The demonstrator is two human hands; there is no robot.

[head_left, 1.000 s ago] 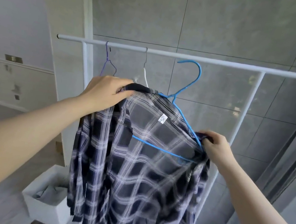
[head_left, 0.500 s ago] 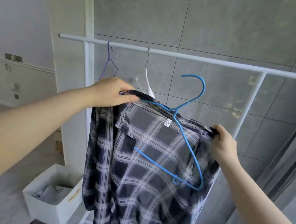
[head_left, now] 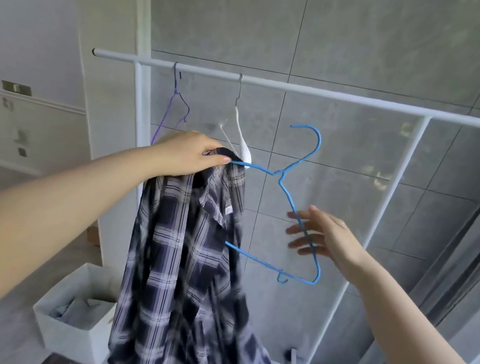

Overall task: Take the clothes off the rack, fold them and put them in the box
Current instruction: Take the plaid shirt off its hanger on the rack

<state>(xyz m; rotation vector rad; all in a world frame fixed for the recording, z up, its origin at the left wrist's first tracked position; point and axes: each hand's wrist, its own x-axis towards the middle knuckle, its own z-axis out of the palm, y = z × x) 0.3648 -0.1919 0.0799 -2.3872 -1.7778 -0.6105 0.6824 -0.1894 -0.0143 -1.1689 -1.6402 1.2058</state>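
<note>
Here, near to far:

Left hand (head_left: 186, 155): fingers and thumb clamped on the shirt's collar end, together with one tip of the blue hanger, held up in front of the rack.

Shirt (head_left: 188, 267): dark plaid, hanging in a bunch from the left hand, off the rail; its lower part is blurred and falls past the box's right side.

Right hand (head_left: 322, 234): fingers apart and nearly straight, holding nothing, lying against the hanger's right slanted arm; whether they press it I cannot tell.

Hanger (head_left: 291, 202): blue wire, tilted, hook free below the rail, one shoulder inside the shirt, the other bare.

Box (head_left: 66, 333): white, on the floor at lower left beside the rack's left post, with pale cloth inside.

Rack (head_left: 308, 91): white rail on two posts, standing before a grey tiled wall.

Purple hanger (head_left: 175, 103): on the rail, left, bare.

White hanger (head_left: 240, 132): on the rail beside it, bare, its lower end behind the left hand.
</note>
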